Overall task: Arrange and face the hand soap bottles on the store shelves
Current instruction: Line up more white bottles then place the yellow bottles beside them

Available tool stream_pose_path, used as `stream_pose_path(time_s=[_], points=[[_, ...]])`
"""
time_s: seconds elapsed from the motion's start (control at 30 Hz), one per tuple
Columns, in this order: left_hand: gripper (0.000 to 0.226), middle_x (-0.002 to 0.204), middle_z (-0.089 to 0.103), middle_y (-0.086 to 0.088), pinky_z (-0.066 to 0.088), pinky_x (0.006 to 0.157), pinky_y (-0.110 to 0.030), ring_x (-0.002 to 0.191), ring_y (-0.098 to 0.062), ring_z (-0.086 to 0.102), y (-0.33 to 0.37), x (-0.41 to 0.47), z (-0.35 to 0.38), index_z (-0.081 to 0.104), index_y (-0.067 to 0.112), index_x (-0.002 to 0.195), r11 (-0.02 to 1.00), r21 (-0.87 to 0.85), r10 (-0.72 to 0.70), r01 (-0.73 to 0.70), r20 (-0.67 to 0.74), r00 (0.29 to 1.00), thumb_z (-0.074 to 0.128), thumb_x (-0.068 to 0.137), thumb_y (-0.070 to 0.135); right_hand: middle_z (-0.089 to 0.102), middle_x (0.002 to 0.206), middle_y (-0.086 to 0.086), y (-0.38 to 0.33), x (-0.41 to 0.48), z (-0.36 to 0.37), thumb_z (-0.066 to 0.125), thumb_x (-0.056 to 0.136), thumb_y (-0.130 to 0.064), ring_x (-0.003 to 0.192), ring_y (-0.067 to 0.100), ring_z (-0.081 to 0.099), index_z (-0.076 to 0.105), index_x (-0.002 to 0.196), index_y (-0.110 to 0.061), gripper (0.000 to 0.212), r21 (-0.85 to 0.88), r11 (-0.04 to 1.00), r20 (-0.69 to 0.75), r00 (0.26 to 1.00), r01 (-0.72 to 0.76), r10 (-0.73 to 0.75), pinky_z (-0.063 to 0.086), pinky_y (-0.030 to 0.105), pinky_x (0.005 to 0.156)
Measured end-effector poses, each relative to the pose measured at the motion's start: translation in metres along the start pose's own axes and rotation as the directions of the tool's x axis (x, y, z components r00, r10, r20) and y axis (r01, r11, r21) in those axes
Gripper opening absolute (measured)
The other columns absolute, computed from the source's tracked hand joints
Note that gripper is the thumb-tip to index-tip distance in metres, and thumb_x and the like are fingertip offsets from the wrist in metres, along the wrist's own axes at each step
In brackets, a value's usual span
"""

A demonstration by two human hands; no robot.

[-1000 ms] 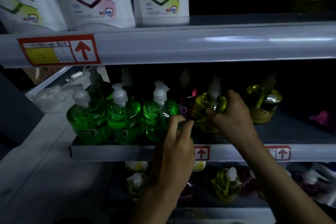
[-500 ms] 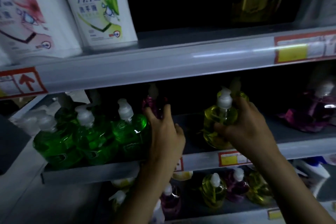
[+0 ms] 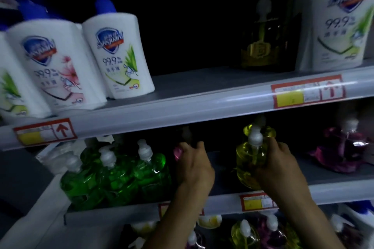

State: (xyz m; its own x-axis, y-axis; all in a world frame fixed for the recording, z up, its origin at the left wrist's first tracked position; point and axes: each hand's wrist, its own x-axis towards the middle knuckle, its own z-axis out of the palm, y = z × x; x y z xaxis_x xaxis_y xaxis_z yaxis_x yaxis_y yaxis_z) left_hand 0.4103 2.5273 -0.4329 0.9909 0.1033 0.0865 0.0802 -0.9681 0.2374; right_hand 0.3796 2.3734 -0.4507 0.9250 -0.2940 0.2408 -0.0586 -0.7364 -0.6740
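Your right hand (image 3: 281, 166) grips the yellow bottle (image 3: 249, 159), your left hand (image 3: 194, 166) the pink bottle (image 3: 177, 152); likely heavy, slick: hold bodies.

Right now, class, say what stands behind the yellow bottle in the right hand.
A second yellow bottle: only its shoulders show above the front bottle, gripped by the right hand. Further back is dark.
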Motion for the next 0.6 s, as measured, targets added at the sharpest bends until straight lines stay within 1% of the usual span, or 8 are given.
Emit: stream_pose_path(time_s=[0.13, 0.23, 0.27, 0.33, 0.37, 0.4, 0.5, 0.6], points=[[0.06, 0.137, 0.018, -0.014, 0.047, 0.09, -0.033, 0.109, -0.03, 0.055, 0.002, -0.017, 0.003, 0.033, 0.031, 0.136, 0.995, 0.054, 0.078, -0.079, 0.018, 0.997, 0.058, 0.083, 0.017, 0.058, 0.103, 0.003, -0.003, -0.015, -0.021, 0.07, 0.074, -0.024, 0.094, 0.031, 0.062, 0.059, 0.104, -0.021, 0.032, 0.045, 0.997, -0.261, 0.964, 0.064, -0.051, 0.051, 0.039, 0.072], [0.062, 0.148, 0.01, -0.013, 0.048, 0.092, -0.031, 0.119, -0.028, 0.053, 0.009, -0.038, -0.011, 0.034, 0.037, 0.139, 0.987, 0.065, 0.151, -0.15, -0.009, 0.988, 0.057, 0.082, 0.023, 0.064, 0.087, -0.007, -0.006, -0.026, -0.063, 0.062, 0.078, -0.015, 0.078, 0.007, 0.061, 0.063, 0.091, -0.031, 0.02, 0.162, 0.946, -0.599, 0.79, 0.282, -0.133, 0.045, 0.015, 0.075], [0.049, 0.143, 0.028, -0.009, 0.051, 0.087, -0.03, 0.116, -0.027, 0.056, 0.016, -0.043, -0.015, 0.054, 0.037, 0.124, 0.952, 0.066, 0.306, -0.299, -0.176, 0.935, 0.058, 0.076, 0.027, 0.065, 0.084, -0.008, -0.006, -0.025, -0.077, 0.061, 0.076, -0.016, 0.076, 0.006, 0.06, 0.063, 0.091, -0.032, 0.022, 0.166, 0.929, -0.671, 0.729, 0.331, -0.139, 0.042, 0.01, 0.075], [0.02, 0.092, 0.061, 0.007, 0.051, 0.067, -0.019, 0.09, -0.011, 0.06, 0.041, -0.06, -0.052, 0.068, 0.032, 0.077, 0.843, -0.034, 0.481, -0.537, -0.399, 0.781, 0.051, 0.068, 0.037, 0.068, 0.086, -0.006, -0.007, -0.013, -0.108, 0.059, 0.074, -0.02, 0.074, 0.01, 0.064, 0.064, 0.095, -0.032, 0.025, 0.219, 0.908, -0.725, 0.682, 0.358, -0.094, 0.046, 0.016, 0.074], [0.02, 0.078, 0.06, 0.012, 0.048, 0.06, -0.017, 0.082, -0.007, 0.057, 0.054, -0.06, -0.07, 0.066, 0.032, 0.074, 0.793, -0.078, 0.504, -0.604, -0.473, 0.723, 0.046, 0.075, 0.037, 0.069, 0.091, -0.004, -0.007, -0.002, -0.122, 0.059, 0.077, -0.021, 0.077, 0.015, 0.066, 0.062, 0.1, -0.032, 0.026, 0.248, 0.903, -0.721, 0.69, 0.351, -0.071, 0.049, 0.022, 0.074], [0.021, 0.082, 0.061, 0.015, 0.046, 0.064, -0.018, 0.084, -0.005, 0.058, 0.071, -0.058, -0.091, 0.064, 0.034, 0.085, 0.782, -0.146, 0.479, -0.606, -0.48, 0.735, 0.043, 0.085, 0.034, 0.069, 0.097, -0.003, -0.008, 0.01, -0.136, 0.061, 0.082, -0.02, 0.082, 0.018, 0.067, 0.06, 0.107, -0.031, 0.027, 0.263, 0.901, -0.701, 0.71, 0.344, -0.066, 0.051, 0.026, 0.075], [0.029, 0.121, 0.056, 0.015, 0.043, 0.09, -0.025, 0.11, -0.01, 0.054, 0.12, -0.029, -0.131, 0.05, 0.035, 0.124, 0.746, -0.307, 0.359, -0.591, -0.563, 0.745, 0.04, 0.098, 0.032, 0.062, 0.113, -0.004, -0.014, 0.054, -0.18, 0.067, 0.085, -0.015, 0.098, 0.017, 0.062, 0.049, 0.127, -0.025, 0.047, 0.28, 0.907, -0.57, 0.815, 0.315, -0.107, 0.05, 0.033, 0.087], [0.043, 0.134, 0.053, -0.005, 0.043, 0.101, -0.037, 0.12, -0.023, 0.051, 0.158, 0.009, -0.151, 0.04, 0.026, 0.139, 0.7, -0.447, 0.391, -0.557, -0.412, 0.823, 0.046, 0.097, 0.034, 0.069, 0.099, -0.008, -0.025, 0.095, -0.209, 0.069, 0.085, -0.008, 0.093, 0.003, 0.067, 0.055, 0.119, -0.014, 0.037, 0.422, 0.864, -0.271, 0.947, 0.275, -0.169, 0.051, 0.017, 0.082]])
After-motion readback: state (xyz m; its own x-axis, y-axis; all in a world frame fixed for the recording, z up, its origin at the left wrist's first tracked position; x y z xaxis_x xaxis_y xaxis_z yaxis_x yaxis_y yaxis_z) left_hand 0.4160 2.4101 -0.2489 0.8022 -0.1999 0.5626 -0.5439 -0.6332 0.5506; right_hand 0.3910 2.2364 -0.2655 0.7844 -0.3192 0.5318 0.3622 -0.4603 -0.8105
